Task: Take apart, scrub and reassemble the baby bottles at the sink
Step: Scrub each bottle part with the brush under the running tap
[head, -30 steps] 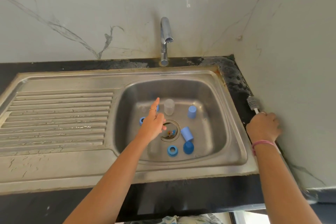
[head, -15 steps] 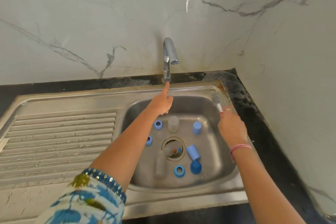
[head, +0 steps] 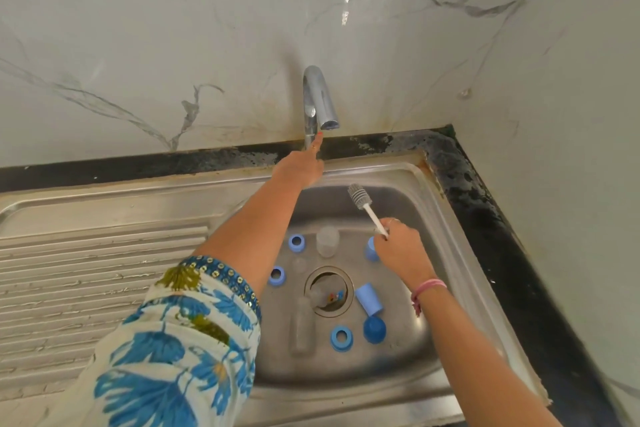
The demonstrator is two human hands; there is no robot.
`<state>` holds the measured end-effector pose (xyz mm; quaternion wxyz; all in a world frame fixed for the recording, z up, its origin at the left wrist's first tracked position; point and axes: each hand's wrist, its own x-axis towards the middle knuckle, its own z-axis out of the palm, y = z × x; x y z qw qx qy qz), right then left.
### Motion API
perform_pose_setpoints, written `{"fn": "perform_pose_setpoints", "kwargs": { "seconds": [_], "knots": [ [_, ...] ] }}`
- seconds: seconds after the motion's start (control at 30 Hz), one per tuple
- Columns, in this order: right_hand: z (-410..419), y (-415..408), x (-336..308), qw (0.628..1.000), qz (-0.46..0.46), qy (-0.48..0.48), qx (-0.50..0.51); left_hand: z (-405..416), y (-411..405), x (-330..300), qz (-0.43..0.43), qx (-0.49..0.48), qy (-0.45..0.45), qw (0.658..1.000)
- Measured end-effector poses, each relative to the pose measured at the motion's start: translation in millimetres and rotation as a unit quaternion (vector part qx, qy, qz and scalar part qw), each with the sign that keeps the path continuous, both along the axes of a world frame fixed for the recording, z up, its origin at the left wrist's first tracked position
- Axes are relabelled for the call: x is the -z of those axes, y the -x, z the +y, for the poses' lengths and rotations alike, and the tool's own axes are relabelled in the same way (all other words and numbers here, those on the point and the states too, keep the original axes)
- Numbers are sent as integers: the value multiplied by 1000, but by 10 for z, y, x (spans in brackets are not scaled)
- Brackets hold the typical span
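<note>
While the left hand [head: 300, 168] stretches one straight finger to touch the tap [head: 316, 104], the right hand [head: 398, 250] grips a bottle brush [head: 363, 206] over the sink [head: 446, 204], which holds blue rings [head: 341, 339], caps [head: 369, 298] and clear bottles [head: 327, 241].

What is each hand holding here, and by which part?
Right hand grips the bottle brush by its white handle. Left hand holds nothing, a finger touching the tap.

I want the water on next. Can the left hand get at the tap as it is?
Probably yes: the left hand is stretched over the sink's back rim, its fingertip at the tap, with nothing between.
</note>
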<state>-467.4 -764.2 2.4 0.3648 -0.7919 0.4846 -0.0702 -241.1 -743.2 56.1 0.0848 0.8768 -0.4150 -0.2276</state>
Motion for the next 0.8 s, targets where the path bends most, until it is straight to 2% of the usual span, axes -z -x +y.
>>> {"fn": "perform_pose_setpoints", "kwargs": {
  "seconds": [0.1, 0.2, 0.3, 0.47, 0.53, 0.6, 0.67, 0.7, 0.77, 0.8],
  "knots": [
    [3, -21, 55, 1000, 4, 2, -29, 14, -41, 74, -20, -15, 8, 1000],
    [21, 9, 82, 999, 10, -39, -29, 47, -37, 160, 60, -73, 52, 994],
    [36, 52, 88, 998, 31, -5, -55, 117, -69, 250, 137, -107, 59, 983],
    [42, 74, 109, 999, 2, -53, -9, 310, 30, 409, 295, -191, 187, 917],
    [34, 86, 129, 998, -5, -61, -3, 357, 159, 481, 366, -246, 261, 858],
    [27, 104, 153, 998, -8, -60, -6, 387, 308, 551, 474, -315, 304, 764],
    [36, 131, 158, 998, -17, -64, -14, 400, 446, 588, 575, -362, 310, 665],
    [48, 155, 147, 998, -23, -64, -18, 399, 499, 602, 607, -377, 314, 626],
    [61, 219, 127, 997, -41, -58, -24, 381, 550, 603, 636, -399, 330, 573],
    [63, 260, 116, 997, -46, -50, -25, 369, 564, 589, 640, -406, 336, 559]
  ]
}}
